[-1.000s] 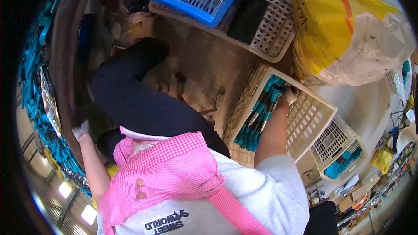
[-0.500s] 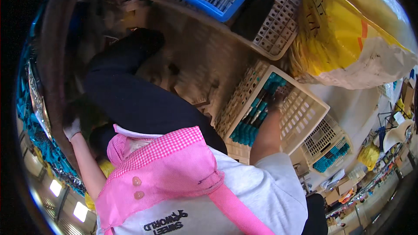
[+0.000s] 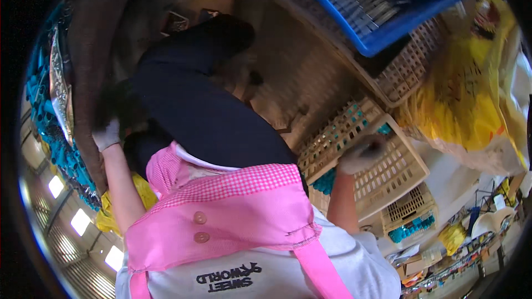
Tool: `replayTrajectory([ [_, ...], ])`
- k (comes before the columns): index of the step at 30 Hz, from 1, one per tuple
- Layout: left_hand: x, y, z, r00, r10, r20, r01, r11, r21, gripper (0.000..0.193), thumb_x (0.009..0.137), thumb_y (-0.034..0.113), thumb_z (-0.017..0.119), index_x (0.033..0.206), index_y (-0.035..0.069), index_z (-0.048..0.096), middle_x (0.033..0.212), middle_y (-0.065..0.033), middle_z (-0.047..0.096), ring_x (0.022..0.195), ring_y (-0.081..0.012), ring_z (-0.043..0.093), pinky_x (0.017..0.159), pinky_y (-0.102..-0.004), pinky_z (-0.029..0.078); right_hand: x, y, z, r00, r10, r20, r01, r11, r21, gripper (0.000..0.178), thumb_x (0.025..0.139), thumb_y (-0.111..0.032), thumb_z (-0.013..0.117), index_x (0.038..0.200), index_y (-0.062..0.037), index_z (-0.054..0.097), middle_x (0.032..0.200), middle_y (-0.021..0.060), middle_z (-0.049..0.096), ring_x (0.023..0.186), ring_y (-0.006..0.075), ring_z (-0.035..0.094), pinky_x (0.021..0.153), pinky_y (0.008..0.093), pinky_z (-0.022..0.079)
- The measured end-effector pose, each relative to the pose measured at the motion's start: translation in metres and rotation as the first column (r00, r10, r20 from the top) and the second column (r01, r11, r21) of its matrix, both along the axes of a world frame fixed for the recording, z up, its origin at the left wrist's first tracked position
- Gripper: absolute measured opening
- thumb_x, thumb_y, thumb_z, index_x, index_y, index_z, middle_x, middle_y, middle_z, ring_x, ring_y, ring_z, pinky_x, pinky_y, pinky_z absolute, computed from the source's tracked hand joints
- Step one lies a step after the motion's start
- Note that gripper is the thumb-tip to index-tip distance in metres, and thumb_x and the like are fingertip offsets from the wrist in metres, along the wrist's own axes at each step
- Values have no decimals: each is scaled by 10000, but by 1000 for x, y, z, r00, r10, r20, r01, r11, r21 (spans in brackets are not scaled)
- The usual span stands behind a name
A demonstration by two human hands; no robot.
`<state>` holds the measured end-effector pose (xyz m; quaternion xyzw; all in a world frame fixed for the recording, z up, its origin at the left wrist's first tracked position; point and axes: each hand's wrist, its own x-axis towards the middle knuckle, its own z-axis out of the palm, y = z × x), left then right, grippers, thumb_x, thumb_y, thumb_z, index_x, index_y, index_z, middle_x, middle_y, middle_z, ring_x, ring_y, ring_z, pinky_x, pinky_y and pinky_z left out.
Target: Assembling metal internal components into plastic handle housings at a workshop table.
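Observation:
My right hand point(image 3: 363, 154), in a pale glove with dark fingertips, is over a cream slotted crate point(image 3: 394, 174). Motion smears its fingers, so whether it holds anything does not show. Inside the crate lie teal-handled pieces point(image 3: 324, 181), partly covered by the hand and arm. My left hand point(image 3: 107, 134), in a whitish glove, is at the dark brown edge point(image 3: 86, 77) on the left; shadow hides its fingers. Beyond that edge is a heap of teal tubular pieces point(image 3: 52, 141) with a shiny silvery strip point(image 3: 60, 83) beside it.
A blue tray point(image 3: 363, 41) of thin metal rods sits at the upper right on a beige perforated crate point(image 3: 410, 69). Right of it stands a yellow and white sack point(image 3: 465, 111). A smaller cream crate point(image 3: 410, 207) holds more teal pieces. My dark-trousered leg point(image 3: 205, 111) crosses the middle.
My right hand has lifted from among the teal pieces and now blurs above the crate. My left hand remains by the brown edge. The whole view has shifted.

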<state>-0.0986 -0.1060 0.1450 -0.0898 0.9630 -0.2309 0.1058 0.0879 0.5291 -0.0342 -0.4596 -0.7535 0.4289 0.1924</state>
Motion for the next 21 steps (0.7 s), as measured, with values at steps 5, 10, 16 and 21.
replayTrajectory([
  [5, 4, 1, 5, 960, -160, -228, 211, 952, 220, 438, 941, 272, 354, 1299, 54, 479, 1348, -131, 479, 1226, -247, 475, 1032, -319, 371, -92, -145, -71, 427, 902, -62, -839, 369, -399, 377, 800, -109, 602, 1172, -72, 551, 1085, 190, 572, 978, 369, 553, 852, 398, 446],
  [10, -27, 109, -4, 962, 45, 270, 3, 985, -173, 460, 939, 277, 375, 1328, 38, 430, 1414, -138, 401, 1297, -254, 387, 1087, -345, 288, -147, -185, -327, -77, 944, 321, -678, 187, -711, 352, 873, -172, 557, 1200, -44, 551, 1176, 162, 556, 1020, 289, 545, 877, 381, 443],
  [16, 14, 46, 20, 972, -8, 234, 154, 772, -616, 416, 930, 229, 371, 1281, 25, 465, 1347, -143, 460, 1277, -245, 393, 1084, -353, 278, -189, -191, -257, -686, 727, 18, -715, -669, -203, 398, 915, -229, 509, 1244, -4, 515, 1255, 146, 512, 1103, 285, 501, 924, 389, 432],
  [21, 17, 9, -9, 807, -86, 585, 533, -323, -782, 367, 921, 179, 365, 1220, 20, 506, 1280, -143, 509, 1237, -231, 426, 1059, -343, 308, -63, -156, -257, -719, 652, 241, -645, -499, -579, 503, 906, -279, 522, 1362, -92, 423, 1469, 100, 290, 1305, 312, 330, 1030, 440, 342],
])
